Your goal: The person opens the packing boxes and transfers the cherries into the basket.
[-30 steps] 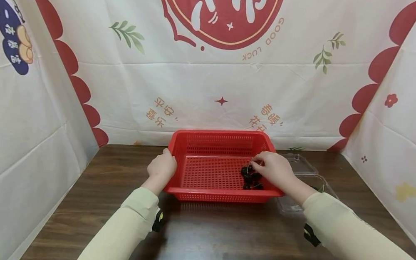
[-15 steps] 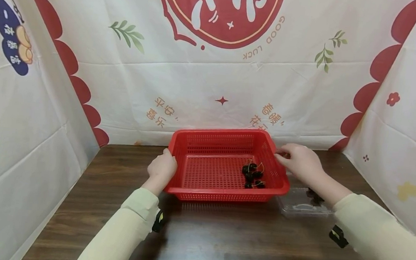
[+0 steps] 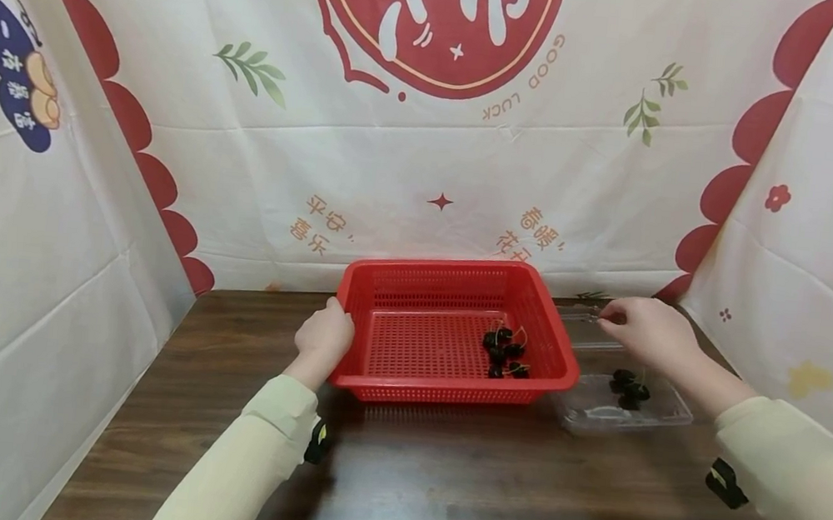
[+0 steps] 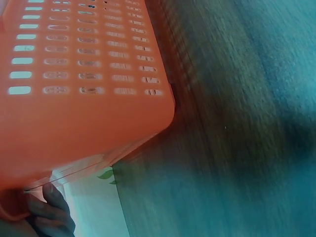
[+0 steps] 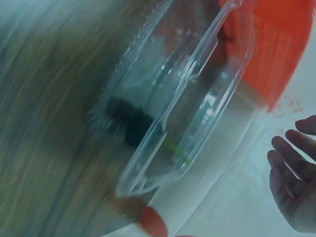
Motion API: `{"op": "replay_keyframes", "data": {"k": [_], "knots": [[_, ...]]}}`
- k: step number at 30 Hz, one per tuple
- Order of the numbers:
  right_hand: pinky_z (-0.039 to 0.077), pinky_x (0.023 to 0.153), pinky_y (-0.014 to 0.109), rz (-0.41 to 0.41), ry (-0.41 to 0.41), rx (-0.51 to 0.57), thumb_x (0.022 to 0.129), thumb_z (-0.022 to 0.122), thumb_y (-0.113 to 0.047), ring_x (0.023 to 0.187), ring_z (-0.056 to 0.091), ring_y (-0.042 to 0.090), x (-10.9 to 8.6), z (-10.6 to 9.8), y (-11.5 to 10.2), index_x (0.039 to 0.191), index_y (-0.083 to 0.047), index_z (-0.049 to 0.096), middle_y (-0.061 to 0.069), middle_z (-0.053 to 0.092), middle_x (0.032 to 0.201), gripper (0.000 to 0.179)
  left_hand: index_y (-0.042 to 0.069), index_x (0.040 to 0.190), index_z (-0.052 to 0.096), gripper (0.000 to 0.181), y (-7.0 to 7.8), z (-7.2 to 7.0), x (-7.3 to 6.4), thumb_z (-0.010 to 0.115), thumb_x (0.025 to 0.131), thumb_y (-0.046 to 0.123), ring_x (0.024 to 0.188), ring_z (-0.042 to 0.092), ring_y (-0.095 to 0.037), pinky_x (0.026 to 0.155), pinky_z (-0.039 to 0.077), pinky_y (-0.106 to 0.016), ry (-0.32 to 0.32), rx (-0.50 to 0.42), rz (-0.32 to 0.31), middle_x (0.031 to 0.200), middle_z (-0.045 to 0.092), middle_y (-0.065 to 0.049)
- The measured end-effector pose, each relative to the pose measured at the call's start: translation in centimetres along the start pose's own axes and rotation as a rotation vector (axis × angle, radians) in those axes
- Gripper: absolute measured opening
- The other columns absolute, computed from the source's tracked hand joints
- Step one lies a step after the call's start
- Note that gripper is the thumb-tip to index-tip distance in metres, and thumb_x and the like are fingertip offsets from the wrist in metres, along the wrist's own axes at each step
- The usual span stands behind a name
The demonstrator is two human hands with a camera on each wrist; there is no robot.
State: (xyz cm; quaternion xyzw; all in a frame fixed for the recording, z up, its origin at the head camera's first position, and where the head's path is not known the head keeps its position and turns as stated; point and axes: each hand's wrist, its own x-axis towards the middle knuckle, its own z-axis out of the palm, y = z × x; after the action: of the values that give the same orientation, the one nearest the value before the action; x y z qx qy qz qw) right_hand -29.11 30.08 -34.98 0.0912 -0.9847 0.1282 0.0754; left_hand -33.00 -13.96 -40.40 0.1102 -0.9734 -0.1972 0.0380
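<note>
A red plastic basket [image 3: 453,387] with perforated walls stands mid-table in the head view. My left hand [image 3: 324,336] grips its left rim; in the left wrist view the fingers [image 4: 52,210] curl at the basket's edge. Several dark cherries [image 3: 499,353] with thin stems lie at the right of the basket floor. Right of the basket is an open clear plastic box [image 3: 590,412] with a few more dark cherries [image 3: 628,389] inside. Over its back part my right hand [image 3: 650,337] hovers, holding nothing; in the right wrist view its fingers [image 5: 291,163] are loosely bent, apart from the box.
The brown wooden table [image 3: 433,479] reaches back to a printed white cloth [image 3: 409,184], which also rises on both sides. The box's clear lid [image 3: 579,313] lies behind it, close to the basket's right wall.
My right hand has come out of the basket and moved right, over the clear box. The cherries in the basket now show uncovered. My left hand has kept its hold on the rim.
</note>
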Motion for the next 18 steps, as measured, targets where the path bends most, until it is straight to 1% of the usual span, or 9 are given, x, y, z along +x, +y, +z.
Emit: {"op": "replay_keyframes", "data": {"k": [2, 5, 9, 13, 15, 18], "knots": [[0.05, 0.066, 0.047, 0.014, -0.028, -0.014, 0.09, 0.066, -0.02, 0.067, 0.057, 0.019, -0.1, -0.2, 0.8, 0.1, 0.0, 0.071, 0.006, 0.068, 0.079, 0.023, -0.001, 0.127, 0.05, 0.041, 0.1, -0.1, -0.1, 0.047, 0.1, 0.029, 0.081, 0.066, -0.034, 0.064, 0.053, -0.05, 0.004, 0.008, 0.002, 0.093, 0.067, -0.021], [0.049, 0.068, 0.049, 0.022, -0.077, -0.04, 0.089, 0.066, -0.021, 0.071, 0.06, 0.022, -0.3, -0.3, 2.0, 0.099, 0.0, 0.071, 0.007, 0.068, 0.08, 0.024, -0.001, 0.128, 0.05, 0.041, 0.0, -0.2, -0.1, 0.047, 0.1, 0.029, 0.082, 0.066, -0.034, 0.065, 0.053, -0.05, 0.002, 0.013, -0.003, 0.094, 0.067, -0.02], [0.049, 0.066, 0.048, 0.032, -0.123, -0.047, 0.085, 0.066, -0.018, 0.072, 0.061, 0.023, -0.7, -0.2, 3.3, 0.092, -0.002, 0.071, 0.007, 0.068, 0.081, 0.018, -0.001, 0.13, 0.049, 0.042, 0.0, -0.4, -0.2, 0.046, 0.101, 0.029, 0.083, 0.066, -0.034, 0.065, 0.052, -0.05, -0.006, 0.017, -0.004, 0.096, 0.067, -0.021], [0.043, 0.057, 0.041, 0.057, -0.166, -0.044, 0.081, 0.065, -0.015, 0.067, 0.052, 0.02, -1.0, 0.1, 4.1, 0.088, -0.005, 0.072, 0.004, 0.065, 0.078, 0.014, -0.001, 0.132, 0.048, 0.043, -0.1, -0.5, -0.2, 0.046, 0.101, 0.029, 0.082, 0.066, -0.033, 0.065, 0.052, -0.049, -0.011, 0.019, -0.004, 0.095, 0.067, -0.02], [0.041, 0.055, 0.039, 0.065, -0.197, -0.043, 0.081, 0.064, -0.015, 0.066, 0.05, 0.02, -1.2, 0.4, 4.4, 0.086, -0.007, 0.072, 0.002, 0.063, 0.076, 0.013, -0.001, 0.131, 0.048, 0.042, -0.2, -0.5, -0.3, 0.046, 0.101, 0.028, 0.081, 0.065, -0.032, 0.064, 0.051, -0.048, -0.013, 0.019, -0.005, 0.094, 0.066, -0.02], [0.034, 0.052, 0.035, 0.063, -0.224, -0.049, 0.08, 0.062, -0.015, 0.061, 0.045, 0.018, -1.4, 0.9, 4.8, 0.075, -0.011, 0.067, -0.001, 0.054, 0.066, 0.008, -0.001, 0.131, 0.048, 0.042, -0.3, -0.5, -0.3, 0.045, 0.101, 0.028, 0.078, 0.064, -0.031, 0.062, 0.051, -0.047, -0.018, 0.015, -0.005, 0.092, 0.066, -0.019]]}}
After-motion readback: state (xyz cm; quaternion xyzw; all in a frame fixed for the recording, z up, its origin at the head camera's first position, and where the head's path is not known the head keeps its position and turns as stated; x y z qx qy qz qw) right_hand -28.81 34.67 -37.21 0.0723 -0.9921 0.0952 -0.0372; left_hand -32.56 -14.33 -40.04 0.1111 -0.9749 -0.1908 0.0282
